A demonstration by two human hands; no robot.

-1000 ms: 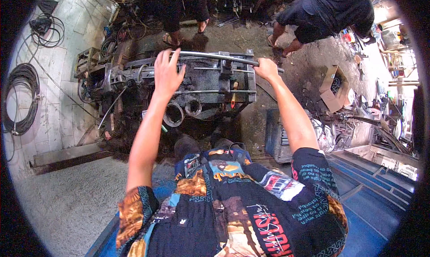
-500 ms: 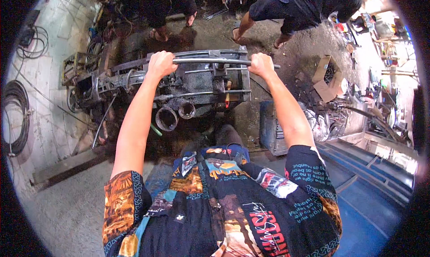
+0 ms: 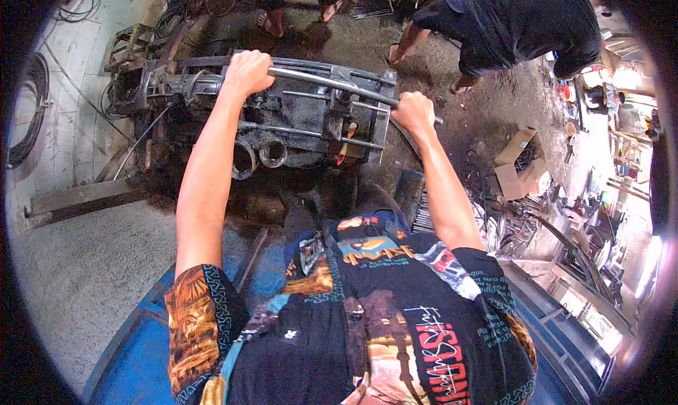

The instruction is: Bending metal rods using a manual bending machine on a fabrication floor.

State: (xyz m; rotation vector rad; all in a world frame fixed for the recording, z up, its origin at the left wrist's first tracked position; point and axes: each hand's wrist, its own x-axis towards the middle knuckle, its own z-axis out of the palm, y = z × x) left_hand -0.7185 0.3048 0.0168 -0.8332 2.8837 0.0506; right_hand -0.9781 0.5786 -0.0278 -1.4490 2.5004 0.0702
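A long grey metal rod (image 3: 325, 83) spans my two hands above a greasy dark metal machine (image 3: 289, 108). My left hand (image 3: 248, 73) is closed round the rod near the machine's far rail. Past the machine's right end, my right hand (image 3: 414, 112) grips the rod close to its tip, which sticks out a little beyond the fist. The rod slopes toward me on the right. Parallel bars (image 3: 282, 129) run along the machine beneath it. On the near side, two open metal cylinders (image 3: 274, 153) face up. A tool with a yellow and red handle (image 3: 347, 142) rests at the right end.
A person in dark clothes (image 3: 508, 31) stands at the far right; another person's feet (image 3: 270, 24) show at the far left. An open cardboard box (image 3: 521, 166) sits on the floor among scrap metal. Coiled cable (image 3: 35, 112) hangs on the left wall. Blue metal (image 3: 134, 355) lies beside me.
My view has shifted and turned, so the machine appears higher. The rod slants more, its right end lower than its left. Both hands keep their hold. The person at right appears farther right.
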